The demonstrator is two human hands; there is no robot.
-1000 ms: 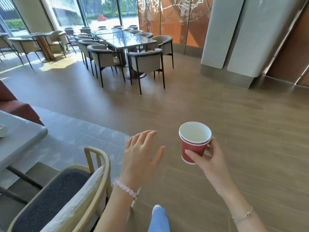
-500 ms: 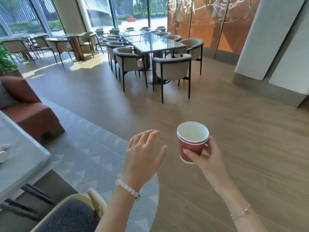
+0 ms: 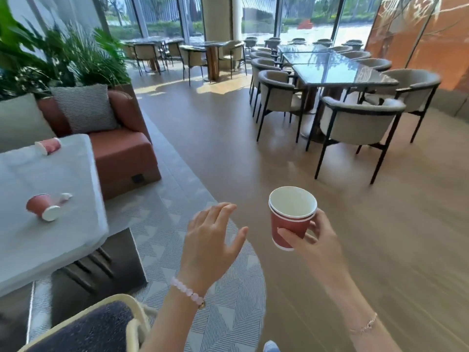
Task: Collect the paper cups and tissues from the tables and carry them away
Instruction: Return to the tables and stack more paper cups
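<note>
My right hand [image 3: 317, 240] holds a stack of red paper cups [image 3: 290, 219] upright, white inside showing, over the wooden floor. My left hand [image 3: 213, 240] hovers beside it, fingers apart and holding nothing. On the grey table [image 3: 63, 250] at the left, a red paper cup [image 3: 42, 205] lies on its side near the middle, with a small crumpled tissue [image 3: 65, 196] just beyond it. A second red cup [image 3: 49, 146] lies tipped at the table's far edge.
A cream-framed chair with a dark seat [image 3: 96, 326] stands at the bottom left. A brown sofa [image 3: 121, 153] with a striped cushion and plants sits behind the table. Dining chairs [image 3: 355, 123] and a glass table [image 3: 327, 67] fill the right back. A patterned rug [image 3: 193, 189] covers the floor between.
The view has swung left: the grey table with its fallen cups and the sofa have come into sight. Both hands keep the same pose, the cups still held.
</note>
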